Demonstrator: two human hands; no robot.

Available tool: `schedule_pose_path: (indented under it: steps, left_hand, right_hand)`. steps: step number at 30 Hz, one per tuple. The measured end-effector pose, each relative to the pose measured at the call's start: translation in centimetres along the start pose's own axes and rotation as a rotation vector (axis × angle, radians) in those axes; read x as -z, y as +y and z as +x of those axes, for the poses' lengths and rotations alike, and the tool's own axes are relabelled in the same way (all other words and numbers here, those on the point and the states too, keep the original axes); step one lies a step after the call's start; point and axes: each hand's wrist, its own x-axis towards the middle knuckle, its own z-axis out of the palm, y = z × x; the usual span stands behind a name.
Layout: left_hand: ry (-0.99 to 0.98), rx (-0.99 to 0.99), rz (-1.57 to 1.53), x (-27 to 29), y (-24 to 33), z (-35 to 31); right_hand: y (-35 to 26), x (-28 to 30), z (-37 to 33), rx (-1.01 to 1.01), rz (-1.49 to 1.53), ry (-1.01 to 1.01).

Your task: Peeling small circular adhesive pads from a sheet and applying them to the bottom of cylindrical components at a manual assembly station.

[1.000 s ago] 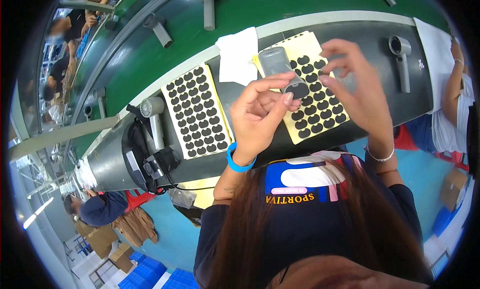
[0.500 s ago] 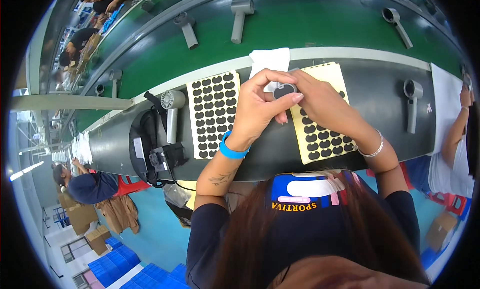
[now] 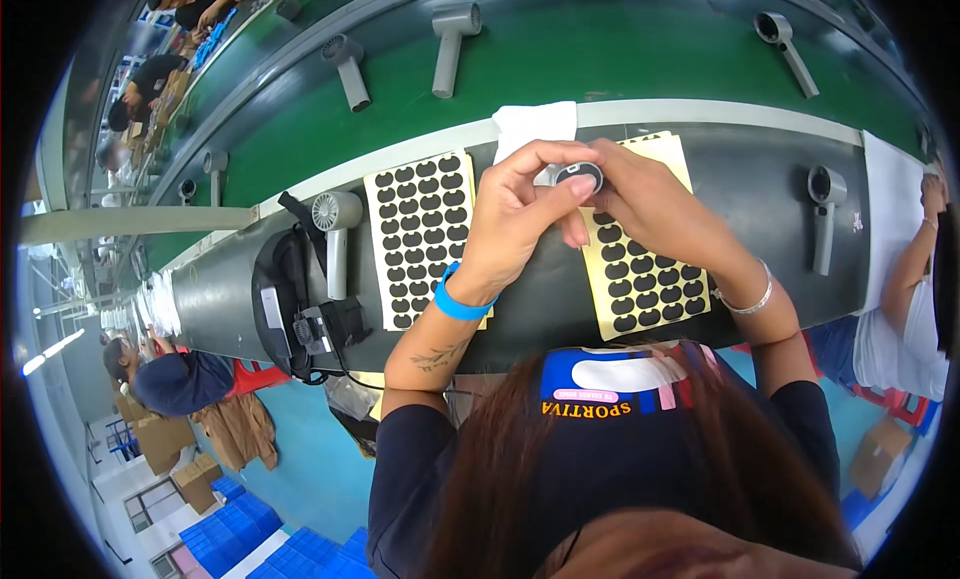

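Both my hands meet over the dark worktable around a grey handheld fan (image 3: pixel 597 186), seen nearly end-on with a black oval face toward me. My left hand (image 3: pixel 512 207) is closed on it, its thumb against the black face. From the other side my right hand (image 3: pixel 662 201) wraps round it, hiding most of its body. Beneath my right hand lies a pale yellow sheet (image 3: pixel 668 164) of black oval stickers. A second sticker sheet (image 3: pixel 467 194) lies beside my left wrist. Behind my hands is a white cloth (image 3: pixel 535 126).
A grey fan (image 3: pixel 337 239) lies at left, beside a black bag (image 3: pixel 278 299) with straps. Another fan (image 3: pixel 825 219) rests at right. Beyond the table's raised rim, several fans lie on the green belt (image 3: pixel 610 49). Other people sit at both sides.
The fan's end has tilted in my hands, and my left thumb lies further over its black face. Fans on the green belt have shifted left.
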Motion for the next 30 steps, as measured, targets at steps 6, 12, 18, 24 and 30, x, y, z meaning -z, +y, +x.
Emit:
schedule_pose_path:
  steps: [6,12,18,24,30]
  left_hand:
    - [-0.071,-0.134,0.101,0.5,-0.1,0.2]
    - [0.227,-0.275,0.554,5.3,1.1,4.9]
    - [0.684,-0.29,1.807,20.3,-0.8,9.5]
    - [0.741,-0.535,1.55,19.4,1.7,8.8]
    - [0.673,-0.801,1.047,10.7,5.2,6.2]
  right_hand:
    - [0.9,0.3,1.1,0.157,0.011,0.109]
    - [4.6,2.5,4.4,0.2,-0.221,0.054]
    - [16.2,7.8,8.3,0.042,-0.819,0.138]
    - [16.9,8.5,5.1,0.076,-0.96,0.179]
    - [10.6,5.4,-2.7,-0.161,-0.343,0.377]
